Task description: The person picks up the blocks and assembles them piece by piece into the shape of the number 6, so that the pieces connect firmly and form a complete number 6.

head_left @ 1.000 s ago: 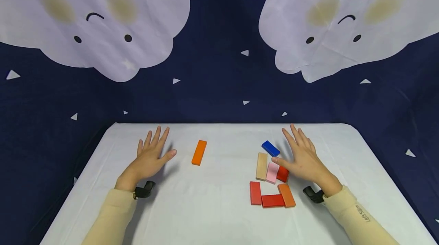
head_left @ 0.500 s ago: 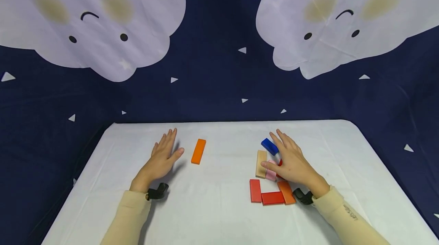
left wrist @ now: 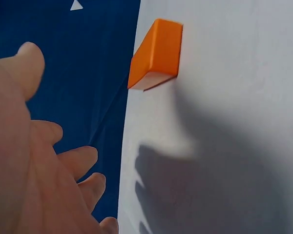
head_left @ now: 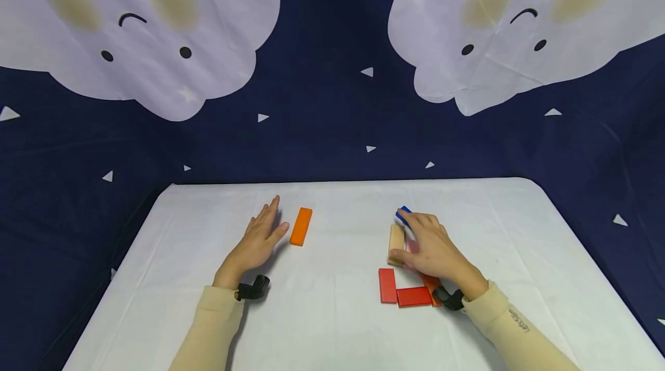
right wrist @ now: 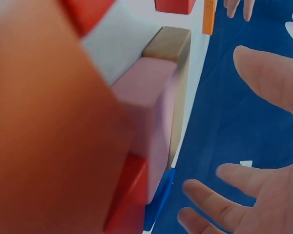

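Note:
My left hand [head_left: 257, 244] hovers with fingers extended beside an orange block [head_left: 301, 227] on the white table. In the left wrist view that block [left wrist: 163, 51] lies beyond the spread thumb and fingers. Over a group of blocks reaches my right hand [head_left: 436, 250], its thumb overlapping a plain wooden block [head_left: 396, 238] and its fingertips near a blue block [head_left: 402, 215]. A pink block [right wrist: 146, 83] and a red block [right wrist: 129, 200] are mostly hidden beneath this hand in the head view. The right wrist view shows thumb and fingers apart, nothing between them.
Nearer the front lie an upright-set red block [head_left: 387, 285], a crosswise red block [head_left: 414, 296] and an orange-brown block [head_left: 429, 286] partly under the right wrist camera [head_left: 448, 298]. A dark blue cloth with clouds [head_left: 332, 100] hangs behind the table's far edge.
My left hand has moved right, closer to the orange block. My right hand has moved left and down over the block group, its fingers bending more. The blocks stay in place.

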A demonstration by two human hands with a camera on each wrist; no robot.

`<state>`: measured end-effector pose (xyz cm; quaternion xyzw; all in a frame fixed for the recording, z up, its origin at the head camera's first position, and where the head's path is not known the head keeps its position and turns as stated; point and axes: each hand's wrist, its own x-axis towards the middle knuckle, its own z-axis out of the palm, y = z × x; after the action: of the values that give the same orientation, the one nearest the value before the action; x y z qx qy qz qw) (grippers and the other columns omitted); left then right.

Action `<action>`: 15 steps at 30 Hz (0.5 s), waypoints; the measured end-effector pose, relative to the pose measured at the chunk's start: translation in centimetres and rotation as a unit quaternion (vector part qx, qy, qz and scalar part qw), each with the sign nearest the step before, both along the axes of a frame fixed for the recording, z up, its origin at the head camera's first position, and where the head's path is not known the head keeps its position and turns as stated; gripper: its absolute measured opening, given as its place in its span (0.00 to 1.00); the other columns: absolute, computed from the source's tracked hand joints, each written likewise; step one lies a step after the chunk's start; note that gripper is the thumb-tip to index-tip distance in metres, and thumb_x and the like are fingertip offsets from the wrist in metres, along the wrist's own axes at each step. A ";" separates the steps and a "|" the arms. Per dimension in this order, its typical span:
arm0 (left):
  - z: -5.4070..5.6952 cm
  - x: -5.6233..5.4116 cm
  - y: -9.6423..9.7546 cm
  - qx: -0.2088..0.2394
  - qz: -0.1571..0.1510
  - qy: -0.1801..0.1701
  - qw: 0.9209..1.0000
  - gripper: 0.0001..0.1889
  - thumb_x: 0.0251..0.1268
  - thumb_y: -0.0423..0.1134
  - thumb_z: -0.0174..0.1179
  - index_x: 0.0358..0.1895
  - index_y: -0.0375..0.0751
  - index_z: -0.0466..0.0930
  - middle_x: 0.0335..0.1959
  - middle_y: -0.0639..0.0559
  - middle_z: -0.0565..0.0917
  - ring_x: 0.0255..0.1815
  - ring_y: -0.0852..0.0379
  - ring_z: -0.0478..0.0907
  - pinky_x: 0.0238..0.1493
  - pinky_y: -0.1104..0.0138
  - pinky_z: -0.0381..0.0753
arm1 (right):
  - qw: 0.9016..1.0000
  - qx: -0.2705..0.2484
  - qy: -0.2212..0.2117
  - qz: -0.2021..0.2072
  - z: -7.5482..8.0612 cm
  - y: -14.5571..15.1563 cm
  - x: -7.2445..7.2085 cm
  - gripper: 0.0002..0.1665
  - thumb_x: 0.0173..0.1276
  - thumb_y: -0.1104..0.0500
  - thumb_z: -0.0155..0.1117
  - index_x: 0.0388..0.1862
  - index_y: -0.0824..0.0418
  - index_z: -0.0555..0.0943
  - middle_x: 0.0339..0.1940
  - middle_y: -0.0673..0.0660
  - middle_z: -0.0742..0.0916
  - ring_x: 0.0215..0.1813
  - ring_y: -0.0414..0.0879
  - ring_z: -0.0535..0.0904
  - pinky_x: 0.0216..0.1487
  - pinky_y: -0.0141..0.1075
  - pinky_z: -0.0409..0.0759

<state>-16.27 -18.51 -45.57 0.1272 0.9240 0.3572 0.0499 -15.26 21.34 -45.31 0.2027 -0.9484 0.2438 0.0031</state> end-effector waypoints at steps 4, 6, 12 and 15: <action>-0.5 0.0 0.5 -0.001 0.001 0.000 1.000 0.38 0.82 0.50 0.45 0.82 0.38 0.37 0.82 0.38 0.46 0.82 0.37 0.39 0.76 0.38 0.32 | 1.000 0.012 0.001 -0.005 0.2 -0.3 0.2 0.53 0.59 0.40 0.74 0.76 0.65 0.66 0.67 0.68 0.76 0.67 0.65 0.66 0.66 0.61 0.64; -0.7 0.0 0.7 -0.002 -0.001 -0.001 1.000 0.38 0.82 0.50 0.45 0.82 0.38 0.38 0.82 0.38 0.47 0.82 0.37 0.39 0.76 0.38 0.31 | 1.000 0.022 -0.002 -0.006 0.3 -0.5 0.2 0.53 0.58 0.40 0.75 0.74 0.67 0.67 0.67 0.68 0.77 0.66 0.65 0.66 0.66 0.62 0.63; -1.0 0.2 1.2 -0.009 -0.004 -0.019 1.000 0.35 0.82 0.50 0.45 0.82 0.38 0.44 0.81 0.38 0.51 0.82 0.38 0.39 0.76 0.39 0.31 | 0.997 0.073 0.001 0.000 0.3 -1.3 0.3 0.52 0.57 0.38 0.75 0.69 0.71 0.71 0.62 0.70 0.78 0.64 0.67 0.67 0.63 0.63 0.63; -1.1 0.3 1.5 -0.013 -0.006 -0.025 1.000 0.34 0.82 0.49 0.45 0.81 0.39 0.47 0.80 0.39 0.52 0.82 0.39 0.40 0.76 0.39 0.31 | 0.996 0.085 0.002 0.001 0.3 -1.4 0.3 0.52 0.56 0.38 0.76 0.68 0.72 0.73 0.60 0.70 0.79 0.63 0.67 0.67 0.62 0.63 0.64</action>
<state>-15.99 -17.03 -46.66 0.1232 0.9261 0.3482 0.0766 -14.92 19.90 -44.98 0.2039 -0.9654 0.1619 -0.0129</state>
